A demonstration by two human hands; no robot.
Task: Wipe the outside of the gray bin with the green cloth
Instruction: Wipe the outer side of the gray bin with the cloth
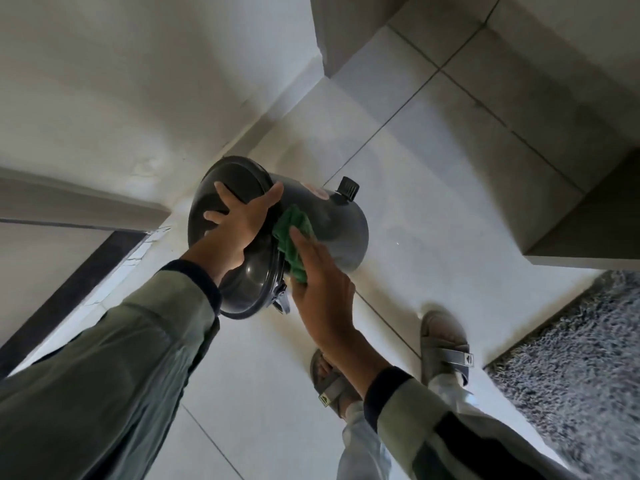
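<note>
The gray bin (332,230) is a round pedal bin with a domed lid, tilted toward me above the white tiled floor. My left hand (239,223) lies spread over the lid and grips its edge, holding the bin at a slant. A green cloth (292,237) is pressed against the bin's side just below the lid rim. My right hand (318,282) holds the cloth flat against the wall with fingers extended. The black foot pedal (348,188) sticks out at the bin's far base.
White walls meet in a corner behind the bin. A gray shaggy mat (581,368) lies at the right. My two sandaled feet (443,344) stand on the tiles below the bin. A tiled step or ledge (554,168) rises at the upper right.
</note>
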